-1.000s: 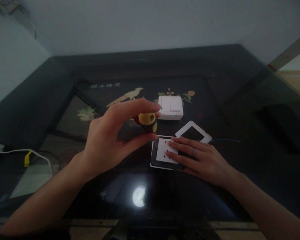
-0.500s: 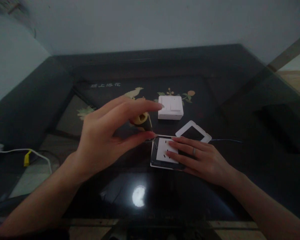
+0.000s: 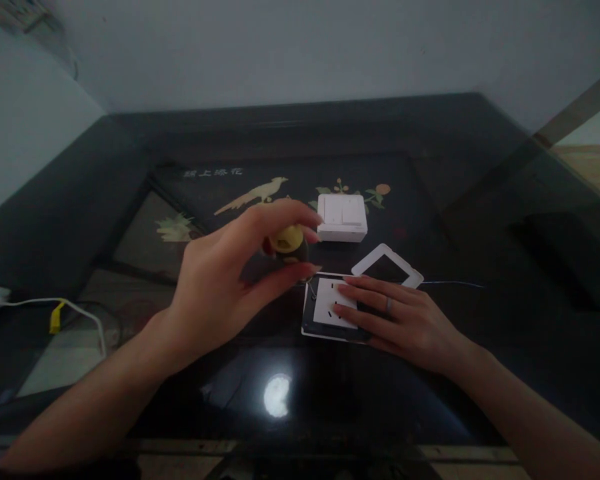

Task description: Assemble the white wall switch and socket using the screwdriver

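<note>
A screwdriver with a yellow handle end (image 3: pixel 289 238) stands nearly upright in my left hand (image 3: pixel 215 287). My thumb and fingers curl around its handle. The shaft runs down toward the upper left corner of a white wall socket (image 3: pixel 325 307) with a dark surround; I cannot tell whether the tip sits in a screw. Over the right part of that socket lies my right hand (image 3: pixel 405 320), holding it with long fingers across its face, a ring on one finger. The right thumb is mostly hidden. Behind that hand rests a white cover frame (image 3: pixel 370 259), partly covered by the fingers.
A white switch box (image 3: pixel 342 219) stands beyond the socket on the dark glossy table (image 3: pixel 180 400). A white cable (image 3: pixel 80 307) with a yellow tag (image 3: pixel 55 318) lies at the left. Bird and flower pictures decorate the tabletop. A pale wall borders the far edge.
The left fingers have closed in around the screwdriver handle, whose yellow end has shifted slightly right. The right hand and the socket stay in place.
</note>
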The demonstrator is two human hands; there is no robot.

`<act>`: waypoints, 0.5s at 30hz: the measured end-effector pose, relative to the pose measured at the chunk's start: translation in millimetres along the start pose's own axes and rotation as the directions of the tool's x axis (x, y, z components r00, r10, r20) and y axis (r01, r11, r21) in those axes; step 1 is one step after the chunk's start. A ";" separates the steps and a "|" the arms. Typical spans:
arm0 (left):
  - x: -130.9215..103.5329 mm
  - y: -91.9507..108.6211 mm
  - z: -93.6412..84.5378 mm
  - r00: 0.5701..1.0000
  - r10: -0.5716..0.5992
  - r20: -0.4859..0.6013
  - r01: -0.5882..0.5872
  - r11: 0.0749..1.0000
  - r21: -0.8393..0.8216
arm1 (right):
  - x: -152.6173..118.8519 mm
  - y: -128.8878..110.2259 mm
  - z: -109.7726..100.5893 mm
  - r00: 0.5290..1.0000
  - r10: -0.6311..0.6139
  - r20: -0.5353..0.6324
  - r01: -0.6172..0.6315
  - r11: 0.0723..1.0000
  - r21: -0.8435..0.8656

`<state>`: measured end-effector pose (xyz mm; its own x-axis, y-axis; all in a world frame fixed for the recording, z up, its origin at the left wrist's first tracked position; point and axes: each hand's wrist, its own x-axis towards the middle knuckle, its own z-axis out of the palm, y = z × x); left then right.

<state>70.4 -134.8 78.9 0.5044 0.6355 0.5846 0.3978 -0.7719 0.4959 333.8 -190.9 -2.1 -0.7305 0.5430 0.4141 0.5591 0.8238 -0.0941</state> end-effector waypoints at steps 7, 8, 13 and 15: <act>1.0 2.5 -6.2 0.969 -0.095 0.226 0.135 0.976 -0.169 | -0.5 -0.2 -0.3 1.000 0.001 0.000 -0.001 1.000 0.005; 0.5 1.7 -4.9 0.983 -0.072 0.171 0.095 0.987 -0.130 | -0.5 -0.3 -0.2 1.000 0.001 -0.002 -0.001 1.000 0.005; 0.2 3.3 -0.4 1.000 -0.019 -0.013 0.021 0.989 0.149 | -0.2 -0.7 0.6 1.000 0.005 -0.004 -0.005 1.000 0.007; 1.1 7.1 -4.5 0.992 -0.087 0.092 0.074 0.988 0.132 | 0.1 -0.6 0.9 1.000 0.002 -0.002 -0.002 1.000 0.007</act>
